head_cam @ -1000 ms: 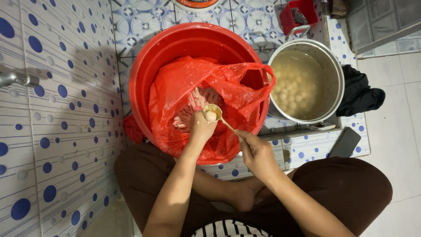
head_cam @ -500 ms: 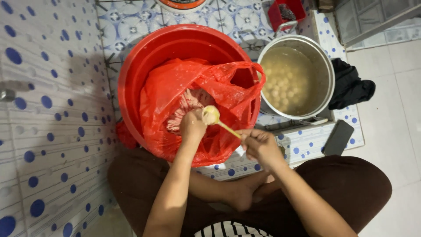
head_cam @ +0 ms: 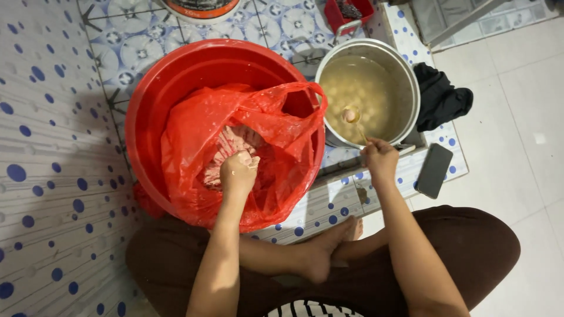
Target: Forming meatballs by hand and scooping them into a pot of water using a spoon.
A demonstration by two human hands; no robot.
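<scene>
While the person sits cross-legged on the tiled floor (head_cam: pixel 53 147), the step in hand looks like dropping a shaped ball of paste into the metal pot (head_cam: pixel 411 88) at far right. The right hand (head_cam: pixel 380 159) pinches a spoon (head_cam: pixel 354 120), its bowl over the cloudy broth, fingers pressed together on the handle. The left hand (head_cam: pixel 238 172) is curled closed in pink paste (head_cam: pixel 226 147) inside the red bag (head_cam: pixel 194 117) lining the red basin (head_cam: pixel 147 94). Next, I judge, the spoon needs tipping clear, then bringing back left.
</scene>
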